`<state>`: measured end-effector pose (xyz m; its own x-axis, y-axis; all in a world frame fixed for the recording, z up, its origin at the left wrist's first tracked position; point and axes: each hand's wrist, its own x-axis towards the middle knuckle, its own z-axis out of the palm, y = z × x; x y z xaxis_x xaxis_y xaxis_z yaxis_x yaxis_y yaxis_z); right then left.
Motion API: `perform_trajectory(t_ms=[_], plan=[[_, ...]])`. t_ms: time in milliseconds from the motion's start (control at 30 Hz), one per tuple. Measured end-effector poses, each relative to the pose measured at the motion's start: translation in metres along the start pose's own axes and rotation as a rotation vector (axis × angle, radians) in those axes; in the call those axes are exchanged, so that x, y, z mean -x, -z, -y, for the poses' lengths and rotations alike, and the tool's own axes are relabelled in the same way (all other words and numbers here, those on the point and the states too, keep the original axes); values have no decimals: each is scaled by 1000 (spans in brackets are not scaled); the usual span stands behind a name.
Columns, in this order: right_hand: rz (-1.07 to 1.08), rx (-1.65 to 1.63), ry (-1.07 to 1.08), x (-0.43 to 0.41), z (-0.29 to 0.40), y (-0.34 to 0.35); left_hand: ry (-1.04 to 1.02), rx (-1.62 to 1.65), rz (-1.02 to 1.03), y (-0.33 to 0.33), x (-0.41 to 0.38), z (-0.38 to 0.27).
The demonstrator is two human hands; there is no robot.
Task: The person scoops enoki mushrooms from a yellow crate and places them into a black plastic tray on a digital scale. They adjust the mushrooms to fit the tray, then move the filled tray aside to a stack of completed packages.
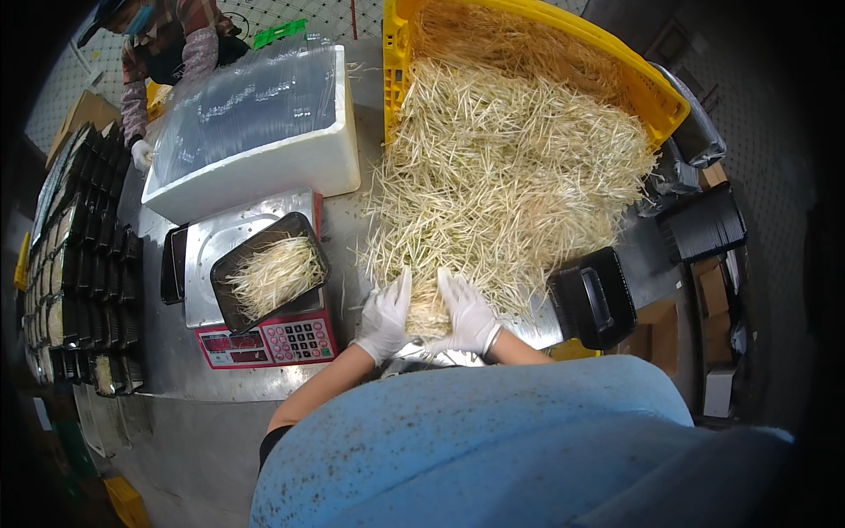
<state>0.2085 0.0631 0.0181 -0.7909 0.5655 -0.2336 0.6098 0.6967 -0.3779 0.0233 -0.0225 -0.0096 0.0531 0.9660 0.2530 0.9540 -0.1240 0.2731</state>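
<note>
Between my left hand (386, 320) and my right hand (467, 315), both in white gloves, a compact bundle of bean sprouts (428, 310) is pressed from its two sides. Just beyond my fingers spreads a large heap of loose sprouts (488, 178), which spills from a yellow plastic crate (391, 72) lying with its opening towards me. To the left, a black plastic tray (228, 307) with sprouts (277, 274) in it rests at a slant on a digital scale (297, 340) with a steel platform and a red keypad panel.
Clear plastic lids (251, 112) fill a white foam box (264, 168). Empty black trays (594, 297) are stacked at my right, more (706, 221) behind them. Filled trays (72, 264) stand piled at the far left. A masked co-worker (178, 46) is beyond the foam box.
</note>
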Motion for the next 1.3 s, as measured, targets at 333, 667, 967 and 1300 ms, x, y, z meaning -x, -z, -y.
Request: perform_trajectory(t_ms=[333, 667, 967, 1300], plan=[[71, 239, -80, -44, -27, 55, 276, 32, 229, 21, -40, 8], [-232, 416, -241, 0, -67, 20, 821, 564, 123, -1, 12, 30], [-157, -627, -159, -52, -103, 59, 61, 175, -76, -9, 8, 24], [-26, -13, -138, -137, -27, 59, -83, 106, -44, 8, 24, 5]])
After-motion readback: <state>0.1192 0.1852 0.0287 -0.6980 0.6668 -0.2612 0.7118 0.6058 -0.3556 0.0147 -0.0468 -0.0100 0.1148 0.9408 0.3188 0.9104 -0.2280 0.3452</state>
